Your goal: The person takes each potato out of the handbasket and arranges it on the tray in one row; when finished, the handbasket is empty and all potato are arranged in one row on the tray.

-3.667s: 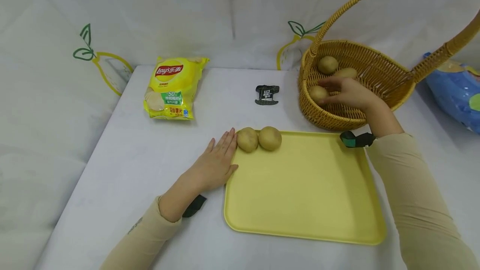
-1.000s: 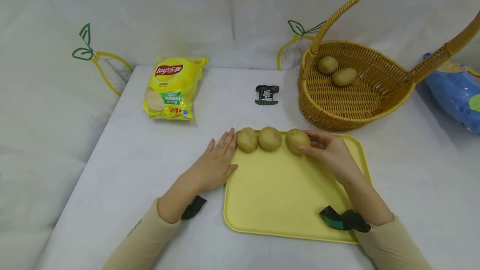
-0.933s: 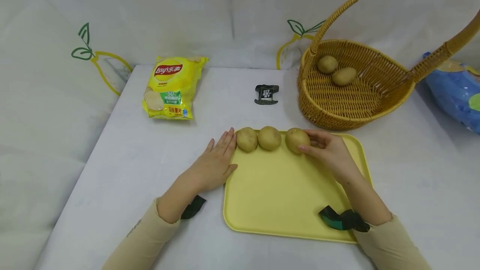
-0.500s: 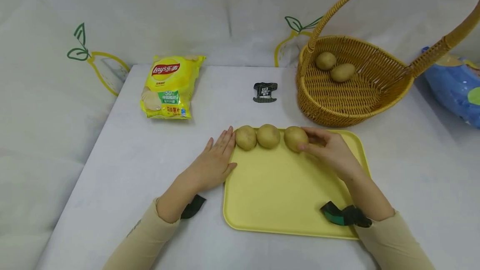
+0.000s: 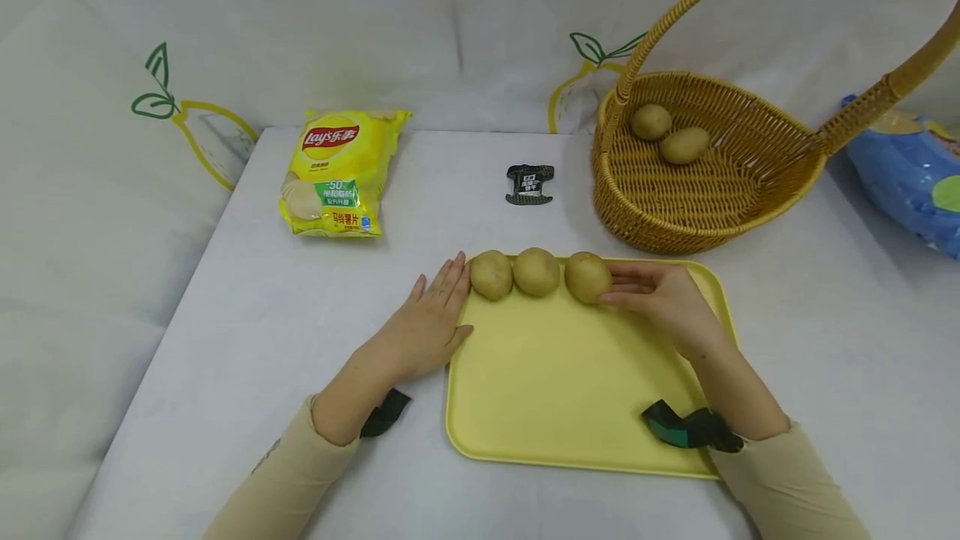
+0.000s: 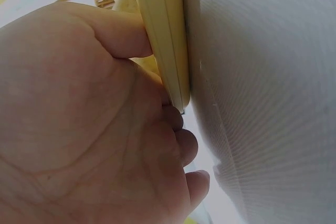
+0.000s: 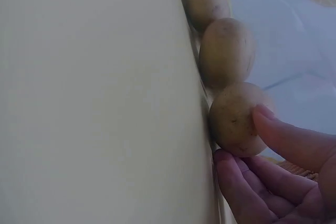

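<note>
Three round potatoes stand in a row along the far edge of a yellow tray (image 5: 585, 382): a left potato (image 5: 491, 276), a middle potato (image 5: 536, 272) and a right potato (image 5: 588, 277). My right hand (image 5: 667, 302) holds the right potato from its right side. The right wrist view shows the thumb (image 7: 294, 137) against that potato (image 7: 239, 119), with the other fingers bent below it. My left hand (image 5: 423, 327) lies with extended fingers along the tray's left edge, fingertips beside the left potato. In the left wrist view, its thumb touches the tray rim (image 6: 163, 35).
A wicker basket (image 5: 637, 219) with a tall handle stands at the back right, holding two potatoes (image 5: 667, 136). A yellow chip bag (image 5: 341, 173) lies at the back left. A small black packet (image 5: 529, 184) lies behind the tray. A blue package (image 5: 907, 173) sits at far right.
My right hand has brought a potato from the basket to the tray's far edge, right of the other two, and nudged it slightly left. My left hand has stayed at the tray's edge.
</note>
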`<state>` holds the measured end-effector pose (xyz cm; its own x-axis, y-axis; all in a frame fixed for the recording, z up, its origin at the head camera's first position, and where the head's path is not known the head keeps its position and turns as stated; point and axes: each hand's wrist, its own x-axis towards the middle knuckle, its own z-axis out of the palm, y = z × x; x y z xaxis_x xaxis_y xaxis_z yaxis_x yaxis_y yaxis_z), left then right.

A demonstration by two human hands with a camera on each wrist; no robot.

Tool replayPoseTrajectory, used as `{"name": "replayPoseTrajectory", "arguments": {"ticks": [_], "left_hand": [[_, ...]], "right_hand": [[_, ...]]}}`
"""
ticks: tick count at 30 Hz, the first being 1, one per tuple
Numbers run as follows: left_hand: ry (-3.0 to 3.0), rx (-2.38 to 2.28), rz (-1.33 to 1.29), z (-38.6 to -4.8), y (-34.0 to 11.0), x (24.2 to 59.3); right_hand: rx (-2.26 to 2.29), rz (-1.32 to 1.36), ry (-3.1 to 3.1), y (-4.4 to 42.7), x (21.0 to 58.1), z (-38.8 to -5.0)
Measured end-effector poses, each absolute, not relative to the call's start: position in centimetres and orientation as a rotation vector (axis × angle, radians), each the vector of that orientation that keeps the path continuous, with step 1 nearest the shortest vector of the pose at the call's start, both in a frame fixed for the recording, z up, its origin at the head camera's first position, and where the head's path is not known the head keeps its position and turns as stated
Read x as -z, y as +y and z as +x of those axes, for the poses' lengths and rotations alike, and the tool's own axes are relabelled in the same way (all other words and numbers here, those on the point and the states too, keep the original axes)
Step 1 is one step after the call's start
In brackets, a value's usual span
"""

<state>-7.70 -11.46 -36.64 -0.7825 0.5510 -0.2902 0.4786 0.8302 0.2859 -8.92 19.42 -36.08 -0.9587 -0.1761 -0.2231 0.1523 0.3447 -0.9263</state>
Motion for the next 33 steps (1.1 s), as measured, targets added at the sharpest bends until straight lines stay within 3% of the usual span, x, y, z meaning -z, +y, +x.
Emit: {"name": "replayPoseTrajectory", "arguments": {"ticks": [33], "left_hand": [[2.653,-0.292,0.784,-7.70,-11.53,36.80]], "right_hand": [[1.614,-0.024,2.368,18.98,36.13,-8.82]]}}
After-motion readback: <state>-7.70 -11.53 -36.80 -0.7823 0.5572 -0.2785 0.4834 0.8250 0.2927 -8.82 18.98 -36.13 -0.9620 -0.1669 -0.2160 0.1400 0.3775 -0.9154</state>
